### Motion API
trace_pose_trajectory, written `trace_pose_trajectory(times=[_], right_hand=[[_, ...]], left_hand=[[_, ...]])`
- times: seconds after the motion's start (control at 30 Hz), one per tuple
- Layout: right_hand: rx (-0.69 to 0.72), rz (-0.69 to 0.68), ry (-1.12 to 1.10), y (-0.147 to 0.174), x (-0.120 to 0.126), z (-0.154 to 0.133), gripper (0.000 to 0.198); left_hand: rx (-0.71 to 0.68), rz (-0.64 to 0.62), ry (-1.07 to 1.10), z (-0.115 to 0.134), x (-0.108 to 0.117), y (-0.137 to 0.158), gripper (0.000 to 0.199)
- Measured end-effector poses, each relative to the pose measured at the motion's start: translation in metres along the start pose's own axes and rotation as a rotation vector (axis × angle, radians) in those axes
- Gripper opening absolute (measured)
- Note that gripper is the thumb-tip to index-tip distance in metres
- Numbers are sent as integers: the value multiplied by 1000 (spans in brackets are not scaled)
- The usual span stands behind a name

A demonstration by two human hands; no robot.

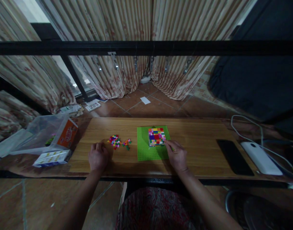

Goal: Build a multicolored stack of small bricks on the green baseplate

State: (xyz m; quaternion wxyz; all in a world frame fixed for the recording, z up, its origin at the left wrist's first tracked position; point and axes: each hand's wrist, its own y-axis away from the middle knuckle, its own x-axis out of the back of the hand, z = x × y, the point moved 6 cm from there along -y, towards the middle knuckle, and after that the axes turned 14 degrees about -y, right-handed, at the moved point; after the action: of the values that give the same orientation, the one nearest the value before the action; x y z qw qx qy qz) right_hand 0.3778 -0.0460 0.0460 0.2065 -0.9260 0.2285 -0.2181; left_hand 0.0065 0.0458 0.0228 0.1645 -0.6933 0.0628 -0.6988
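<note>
A green studded baseplate [143, 153] lies on the wooden board, and a squarish block of multicoloured toy bricks [157, 137] stands on it. At the block's front right corner are the pinched thumb and fingertips of my right hand [177, 156]; whatever sits between them is too small to make out. My left hand [98, 157] rests on the board with its fingers curled in, and nothing shows in it. Just beyond its fingers lies a pile of loose coloured bricks [114, 141], with a smaller cluster of bricks [126, 143] to the right.
On the left stand a clear plastic bin [41, 131] with an orange label and a small white-and-blue box [52, 157]. A black phone-like slab [234, 156] and a white device [260, 158] with a cable lie at the right. A dark rail [146, 48] crosses behind.
</note>
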Motion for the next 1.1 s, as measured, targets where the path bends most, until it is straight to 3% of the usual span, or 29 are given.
trace_pose_trajectory(times=[0.2, 0.4, 0.63, 0.87, 0.97, 1.1], right_hand=[[-41, 7, -56, 1, 3, -1, 24], [-265, 197, -203, -4, 9, 26, 39], [-388, 95, -279, -10, -10, 34, 41], [-480, 145, -301, -2, -12, 44, 43], [-444, 143, -272, -3, -9, 36, 43], [-190, 158, -99, -7, -3, -8, 37]], left_hand=[[20, -8, 1, 0, -1, 0, 29], [18, -1, 31, -1, -3, 0, 29], [36, -22, 30, 0, -1, 2, 29], [52, -65, 13, 0, -5, 3, 27], [61, -68, 17, -1, -6, 3, 27], [55, -68, 17, 1, -6, 4, 28]])
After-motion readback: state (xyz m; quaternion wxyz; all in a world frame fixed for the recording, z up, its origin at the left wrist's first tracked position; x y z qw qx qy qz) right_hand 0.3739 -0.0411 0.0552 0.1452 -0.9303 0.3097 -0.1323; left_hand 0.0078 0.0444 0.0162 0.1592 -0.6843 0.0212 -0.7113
